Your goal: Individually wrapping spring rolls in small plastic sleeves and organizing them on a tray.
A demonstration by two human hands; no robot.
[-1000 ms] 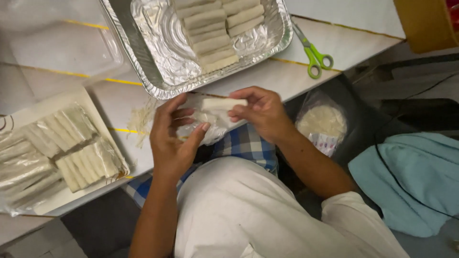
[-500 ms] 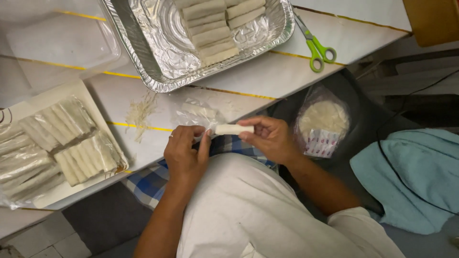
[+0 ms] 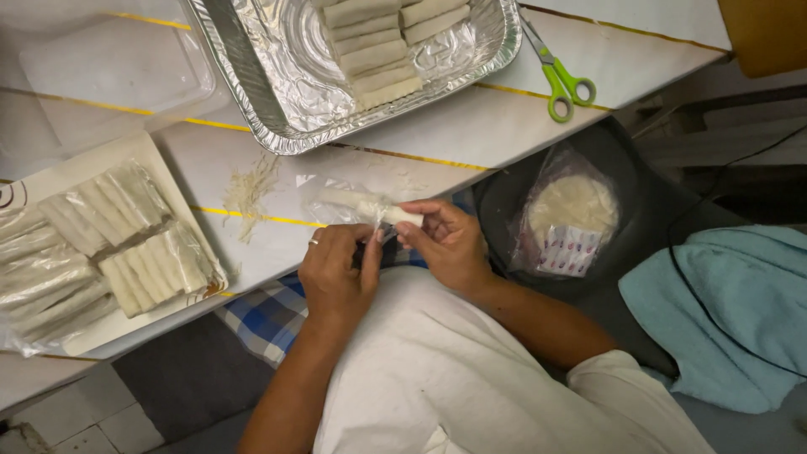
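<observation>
2 hands pinch 1 pale roll [image 3: 395, 216] — my left hand [image 3: 336, 273] and right hand [image 3: 450, 244] closed around it, steadying its clear wrap [image 3: 336, 202].

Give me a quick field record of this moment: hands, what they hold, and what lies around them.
left hand: grips the clear wrap at the roll's end
right hand: holds the pale roll by its bare end
roll: partly inside the clear plastic wrap
foil tray: holds a row of unwrapped rolls
white tray: holds wrapped rolls
scissors: green-handled, on the table
bag of round wrappers: right of the hands
</observation>
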